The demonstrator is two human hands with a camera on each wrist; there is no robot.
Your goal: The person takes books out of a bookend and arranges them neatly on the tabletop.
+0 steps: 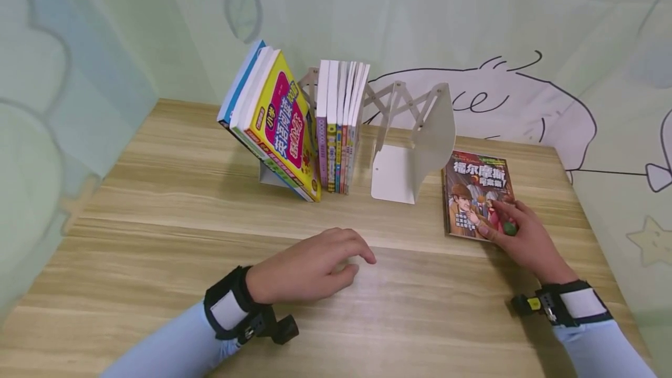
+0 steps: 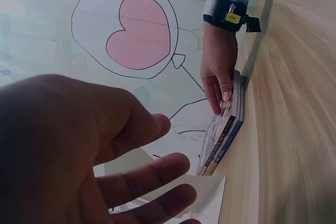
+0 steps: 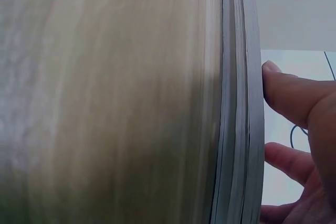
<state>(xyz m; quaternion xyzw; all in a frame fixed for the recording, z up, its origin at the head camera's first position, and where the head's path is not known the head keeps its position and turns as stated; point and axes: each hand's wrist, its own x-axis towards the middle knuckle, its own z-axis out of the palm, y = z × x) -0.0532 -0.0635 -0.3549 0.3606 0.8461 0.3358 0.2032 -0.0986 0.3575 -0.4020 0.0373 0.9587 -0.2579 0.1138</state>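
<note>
At the right, a small stack of books [image 1: 479, 194] lies flat, a dark illustrated cover on top. My right hand [image 1: 527, 241] touches that cover near its front right corner. In the right wrist view, its thumb and fingertips rest against the face of the top book [image 3: 254, 108], and page edges of the books beneath show; no finger is seen under the stack. My left hand [image 1: 315, 264] hovers over the middle of the table with loosely bent fingers, holding nothing. In the left wrist view, the stacked spines [image 2: 223, 142] lie beyond its fingers.
A white folding bookend rack [image 1: 394, 174] stands at the back. Upright thin books [image 1: 341, 127] fill its middle section, and larger books with a yellow cover [image 1: 286, 127] lean in its left section. The wooden table [image 1: 157, 238] meets a printed curtain [image 1: 325, 10] behind.
</note>
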